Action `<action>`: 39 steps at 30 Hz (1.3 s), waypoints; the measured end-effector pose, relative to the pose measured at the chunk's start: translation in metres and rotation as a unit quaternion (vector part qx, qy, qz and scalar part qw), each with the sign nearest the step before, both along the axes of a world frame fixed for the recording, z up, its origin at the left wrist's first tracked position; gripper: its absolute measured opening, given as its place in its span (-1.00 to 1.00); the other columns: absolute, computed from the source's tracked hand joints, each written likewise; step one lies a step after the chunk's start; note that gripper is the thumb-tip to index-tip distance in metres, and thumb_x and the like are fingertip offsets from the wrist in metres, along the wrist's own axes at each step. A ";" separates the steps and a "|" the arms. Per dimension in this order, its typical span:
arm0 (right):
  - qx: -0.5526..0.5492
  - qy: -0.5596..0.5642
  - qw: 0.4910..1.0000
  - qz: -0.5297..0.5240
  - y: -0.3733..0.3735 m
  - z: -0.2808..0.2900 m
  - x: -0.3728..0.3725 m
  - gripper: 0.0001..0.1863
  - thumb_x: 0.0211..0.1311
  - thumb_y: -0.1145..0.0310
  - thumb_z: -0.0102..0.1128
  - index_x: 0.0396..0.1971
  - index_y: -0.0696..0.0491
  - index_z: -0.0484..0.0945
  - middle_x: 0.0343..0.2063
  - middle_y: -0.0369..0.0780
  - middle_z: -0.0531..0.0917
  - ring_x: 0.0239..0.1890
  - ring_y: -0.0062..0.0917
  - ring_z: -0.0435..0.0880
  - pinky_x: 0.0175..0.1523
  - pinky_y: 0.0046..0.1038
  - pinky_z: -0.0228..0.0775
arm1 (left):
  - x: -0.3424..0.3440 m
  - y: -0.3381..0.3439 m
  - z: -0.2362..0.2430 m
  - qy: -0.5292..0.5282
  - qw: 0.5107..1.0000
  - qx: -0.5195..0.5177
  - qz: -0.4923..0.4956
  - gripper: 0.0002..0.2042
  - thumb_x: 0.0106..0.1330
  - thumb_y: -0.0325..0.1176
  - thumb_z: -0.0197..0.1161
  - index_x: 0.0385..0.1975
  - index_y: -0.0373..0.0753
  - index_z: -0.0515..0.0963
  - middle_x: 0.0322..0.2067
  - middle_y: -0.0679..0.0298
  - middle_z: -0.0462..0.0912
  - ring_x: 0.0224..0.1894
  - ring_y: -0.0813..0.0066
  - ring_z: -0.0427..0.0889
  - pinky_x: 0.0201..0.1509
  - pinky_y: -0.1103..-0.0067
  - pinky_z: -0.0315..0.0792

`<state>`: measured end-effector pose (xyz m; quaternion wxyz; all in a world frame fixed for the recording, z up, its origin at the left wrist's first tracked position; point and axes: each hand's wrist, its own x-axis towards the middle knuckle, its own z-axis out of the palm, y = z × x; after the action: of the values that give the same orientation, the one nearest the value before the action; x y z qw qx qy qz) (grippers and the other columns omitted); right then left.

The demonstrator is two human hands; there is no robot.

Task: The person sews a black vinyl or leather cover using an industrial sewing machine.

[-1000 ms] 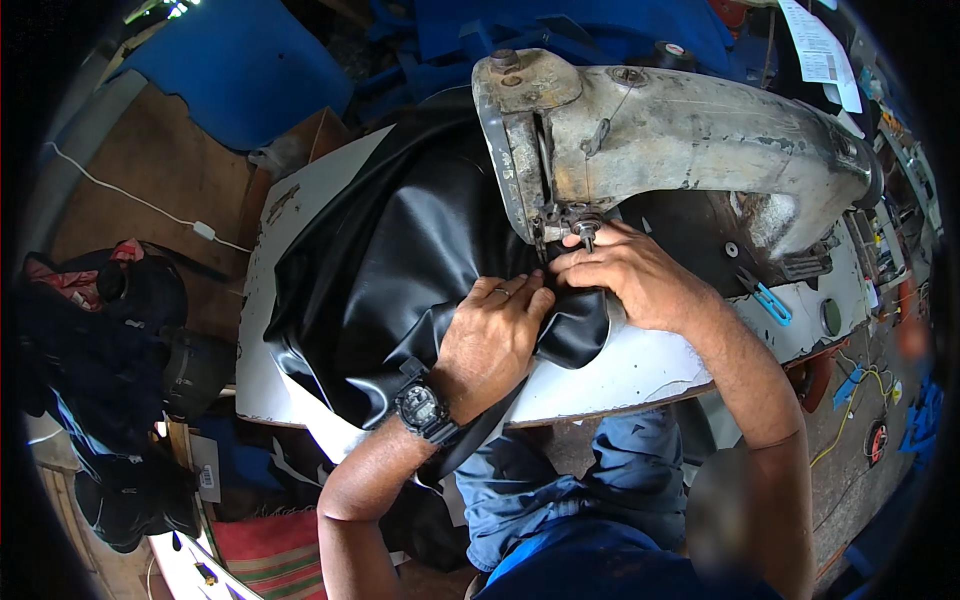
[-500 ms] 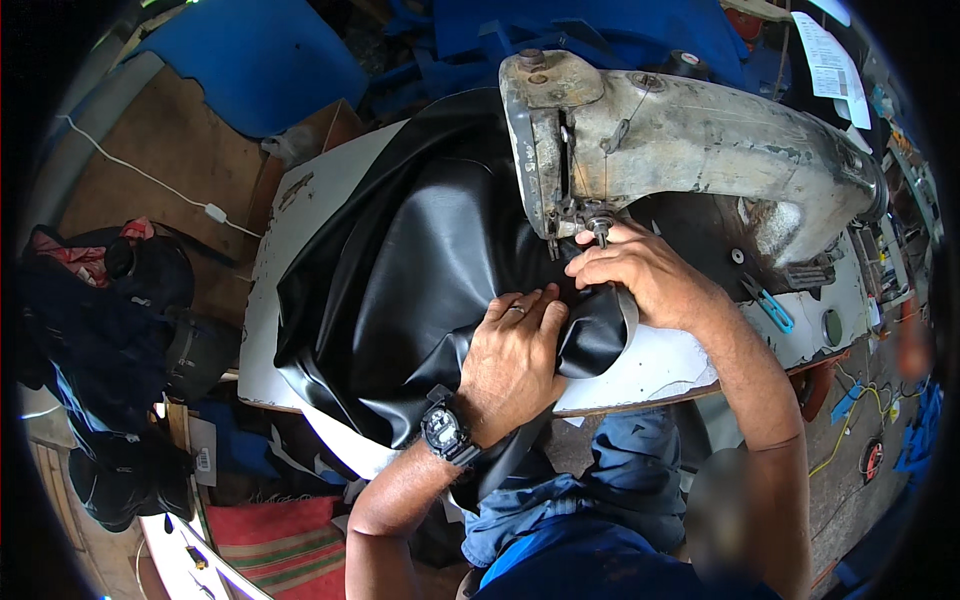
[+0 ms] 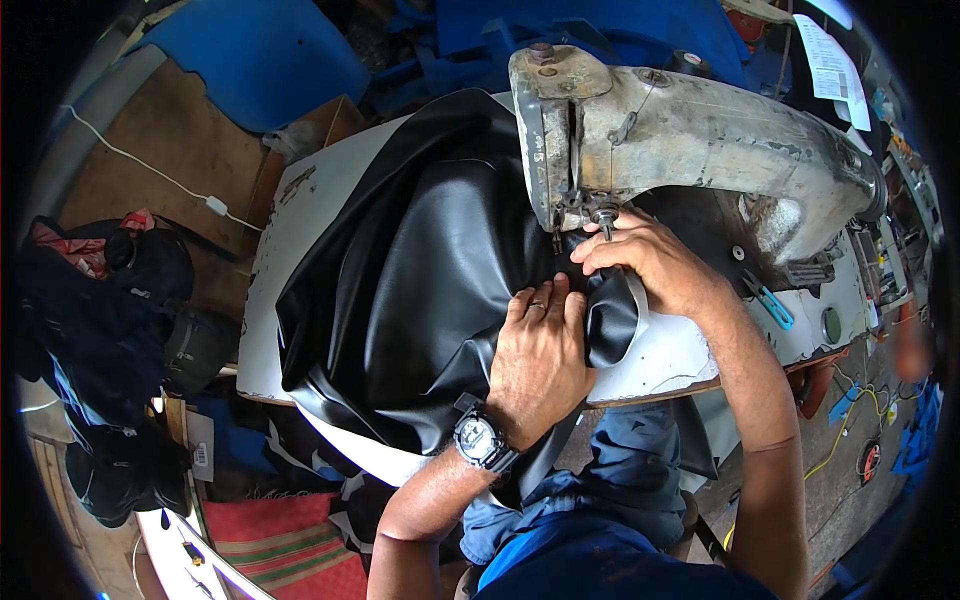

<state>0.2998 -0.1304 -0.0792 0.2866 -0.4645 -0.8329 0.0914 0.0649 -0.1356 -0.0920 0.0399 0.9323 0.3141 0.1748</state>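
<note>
A large sheet of black leatherette (image 3: 440,250) with a pale backing lies bunched under the needle end of a worn grey sewing machine (image 3: 700,125). My left hand (image 3: 545,345) rests flat on the sheet, fingers stretched toward the needle, a ring and a wristwatch (image 3: 482,440) on that arm. Beside the presser foot (image 3: 558,240), my right hand (image 3: 655,260) has its fingers bent and drawn together on the leatherette close to its folded edge. Its fingertips are partly hidden by the machine and the material.
Blue-handled thread snips (image 3: 770,302) and a small metal bobbin (image 3: 738,253) lie right of my right hand on the white tabletop (image 3: 670,365). Dark clothing (image 3: 90,300) hangs at the left. A yellow cable (image 3: 830,455) runs along the floor at the right.
My left hand has slid to the right across the leatherette, closer to my right hand. The right hand has shifted only slightly, and the folded edge has moved a little rightward.
</note>
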 end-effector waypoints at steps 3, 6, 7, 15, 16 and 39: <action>0.011 0.000 1.000 -0.004 0.002 -0.004 0.001 -0.67 -0.17 0.66 0.47 -0.28 0.13 0.74 -0.01 -0.27 0.81 0.19 -0.23 0.64 0.30 -0.23 0.52 | 0.003 0.000 0.001 -0.007 1.000 0.000 0.010 -0.33 0.00 -0.34 0.37 0.19 -0.49 0.47 0.28 -0.26 0.59 0.37 -0.03 0.57 0.56 0.21 0.27; 0.024 0.014 1.000 0.001 0.007 -0.007 0.001 -0.68 -0.16 0.65 0.48 -0.29 0.12 0.74 0.00 -0.26 0.82 0.19 -0.23 0.65 0.31 -0.23 0.52 | 0.004 0.004 0.001 0.007 1.000 0.004 0.013 -0.32 0.05 -0.28 0.41 0.20 -0.51 0.46 0.27 -0.25 0.59 0.36 -0.03 0.58 0.54 0.20 0.28; 0.029 0.019 0.999 0.002 0.008 -0.007 0.001 -0.68 -0.15 0.65 0.48 -0.28 0.11 0.74 0.00 -0.25 0.82 0.19 -0.23 0.65 0.31 -0.23 0.52 | 0.005 0.004 0.001 0.006 1.000 0.006 0.013 -0.32 0.05 -0.28 0.41 0.20 -0.51 0.46 0.27 -0.25 0.59 0.36 -0.03 0.58 0.54 0.20 0.28; 0.053 0.020 0.998 -0.006 0.011 -0.016 0.014 -0.63 -0.10 0.67 0.45 -0.20 0.10 0.73 0.03 -0.21 0.79 0.22 -0.22 0.64 0.34 -0.21 0.49 | 0.015 0.006 -0.002 -0.029 0.999 0.017 0.020 -0.28 0.28 0.05 0.43 0.17 -0.51 0.48 0.23 -0.26 0.63 0.32 -0.03 0.61 0.52 0.19 0.30; 0.074 0.001 0.996 -0.045 0.008 -0.017 0.012 -0.55 -0.08 0.69 0.42 -0.09 0.09 0.71 0.09 -0.19 0.76 0.25 -0.20 0.62 0.38 -0.20 0.45 | 0.014 0.008 -0.006 -0.035 0.999 0.030 0.017 -0.28 0.29 0.07 0.42 0.15 -0.51 0.49 0.22 -0.27 0.63 0.33 -0.03 0.61 0.53 0.18 0.29; -0.257 0.785 0.564 -0.025 -0.190 -0.139 -0.151 -0.31 0.32 0.11 0.52 0.31 0.18 0.51 0.07 -0.17 0.71 0.09 -0.43 0.73 0.07 -0.32 0.62 | -0.143 -0.046 0.030 0.176 0.966 0.031 0.185 -0.41 0.51 0.02 0.26 0.32 -0.33 0.56 0.33 -0.09 0.60 0.05 -0.14 0.77 0.07 0.22 0.71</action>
<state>0.1493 -0.3203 -0.2184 0.6983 -0.2845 -0.2095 0.6226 -0.0781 -0.1821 -0.0625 -0.0783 0.8750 0.4772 0.0220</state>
